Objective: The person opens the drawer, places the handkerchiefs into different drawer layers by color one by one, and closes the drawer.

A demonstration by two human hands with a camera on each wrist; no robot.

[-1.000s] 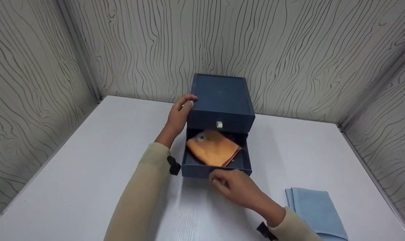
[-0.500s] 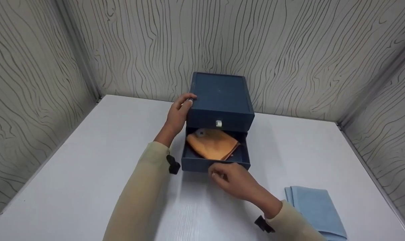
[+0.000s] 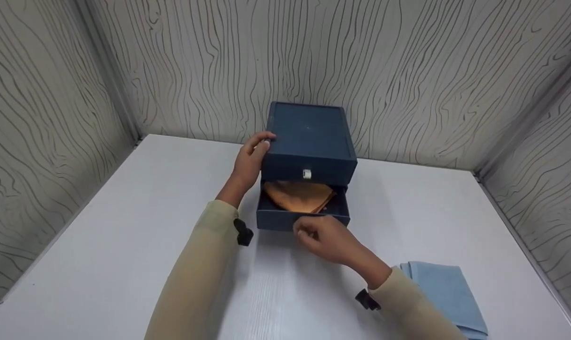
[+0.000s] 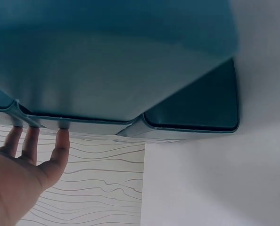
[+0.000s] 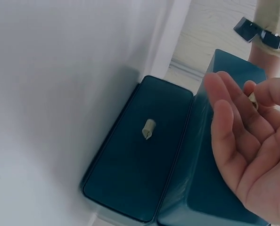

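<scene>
A dark blue drawer cabinet [image 3: 309, 130] stands on the white table. Its middle drawer [image 3: 273, 219] juts out partway, and a folded orange cloth [image 3: 299, 197] lies inside, its rear part hidden under the top drawer. At the front of that drawer, my right hand [image 3: 325, 238] pinches its small knob [image 5: 253, 100] between thumb and finger, as the right wrist view shows. My left hand [image 3: 248, 163] rests against the cabinet's left side near the top edge, fingers extended. In the left wrist view its fingertips [image 4: 62, 134] touch the cabinet wall.
A folded light blue cloth [image 3: 448, 295] lies on the table [image 3: 125, 226] at the right, beside my right sleeve. The top drawer has a pale knob [image 3: 306, 174]. Below the pulled-out drawer is a closed bottom drawer [image 5: 130, 165]. Wood-patterned panels [image 3: 219, 61] stand behind and at both sides.
The middle drawer has slid further into the cabinet, with my right hand moving forward along with it. More of the orange cloth is now covered. My left hand stays at the cabinet's side.
</scene>
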